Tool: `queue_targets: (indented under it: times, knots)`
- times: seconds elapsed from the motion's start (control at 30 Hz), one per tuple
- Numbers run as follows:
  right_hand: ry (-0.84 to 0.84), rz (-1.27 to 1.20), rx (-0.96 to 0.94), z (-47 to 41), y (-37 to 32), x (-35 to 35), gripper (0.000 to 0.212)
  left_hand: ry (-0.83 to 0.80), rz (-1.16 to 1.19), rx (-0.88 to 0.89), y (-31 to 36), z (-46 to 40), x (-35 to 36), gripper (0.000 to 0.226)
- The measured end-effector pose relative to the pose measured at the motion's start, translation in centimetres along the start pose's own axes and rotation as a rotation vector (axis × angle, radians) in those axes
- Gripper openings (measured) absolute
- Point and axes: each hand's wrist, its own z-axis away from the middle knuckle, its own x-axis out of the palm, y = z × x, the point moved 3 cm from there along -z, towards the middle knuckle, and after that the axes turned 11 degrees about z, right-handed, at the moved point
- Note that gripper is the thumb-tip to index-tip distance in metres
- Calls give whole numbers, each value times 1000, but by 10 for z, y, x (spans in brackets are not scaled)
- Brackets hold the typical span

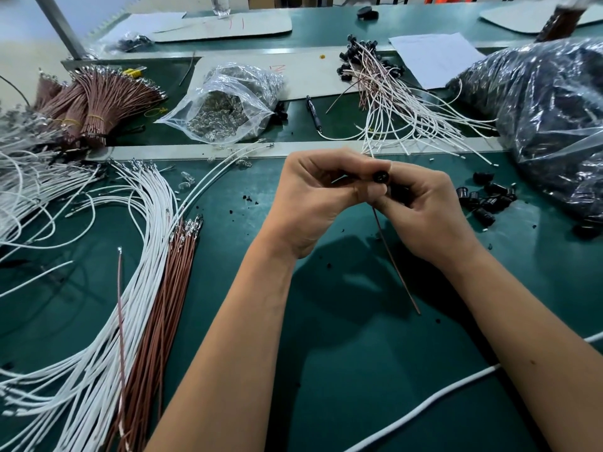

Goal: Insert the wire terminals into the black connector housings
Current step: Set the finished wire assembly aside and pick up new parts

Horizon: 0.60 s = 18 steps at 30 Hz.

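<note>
Both hands meet above the middle of the green mat. My left hand (321,194) pinches a small round black connector housing (380,176) between thumb and fingertips. My right hand (421,207) curls round the housing's other side and holds a thin brown wire (394,261) that hangs down from between the hands towards me. The wire's terminal end is hidden by the fingers. Loose white wires (130,243) and brown wires (163,295) with metal terminals fan over the mat at the left. Several loose black housings (489,200) lie at the right.
A clear bag of small clear parts (228,102) lies behind the hands. Finished wired housings (385,86) pile at the back right, beside a big dark plastic bag (554,119). Bundled brown wires (98,102) sit back left. A thick white cable (424,409) crosses the near right.
</note>
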Motion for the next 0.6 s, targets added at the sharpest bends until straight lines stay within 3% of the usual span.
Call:
queue_targets:
  times: [0.4,0.5,0.6]
  knots:
    - [-60,16,22,1,-7,7,19,129,22,23,2,1,-8,33]
    - [-92,21,49,-7,-13,18,14,232,14,1,8,-1,-18,32]
    - [-237,86,46,-28,-27,35,11,454,-22,-12,21,-3,-38,15]
